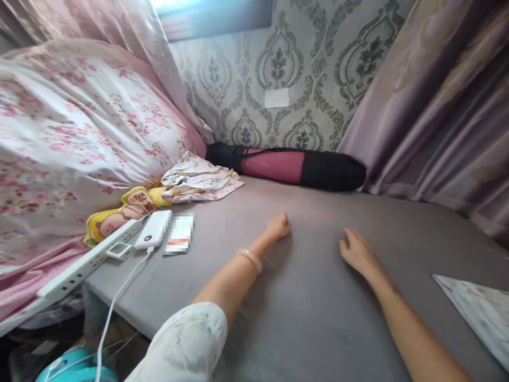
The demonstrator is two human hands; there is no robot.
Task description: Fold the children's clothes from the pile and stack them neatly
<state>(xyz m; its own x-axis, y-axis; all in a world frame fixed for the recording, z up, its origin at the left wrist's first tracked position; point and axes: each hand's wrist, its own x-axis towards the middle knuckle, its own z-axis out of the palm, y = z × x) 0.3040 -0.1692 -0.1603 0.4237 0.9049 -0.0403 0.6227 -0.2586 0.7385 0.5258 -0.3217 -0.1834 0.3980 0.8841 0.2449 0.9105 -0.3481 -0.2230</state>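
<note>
My left hand (pixel 279 225) is curled into a fist on or just over the grey surface (pixel 318 318), and no object shows in it. A pale bangle (pixel 251 261) circles that wrist. To the right, my right hand (pixel 355 249) is open and holds nothing. Its thumb stands apart from its slightly bent fingers, which point away from me and to the left. I cannot tell whether it touches the grey cloth. Bare cloth lies between the two hands.
A black and dark-pink long bag (pixel 274 165) lies along the wall. At left are a crumpled printed cloth (pixel 199 178), yellow plush (pixel 105 223), white power bank (pixel 154 229) with cable, blurred-out flat item (pixel 180 233) and power strip (pixel 97 254). A patterned folded item (pixel 477 313) lies right.
</note>
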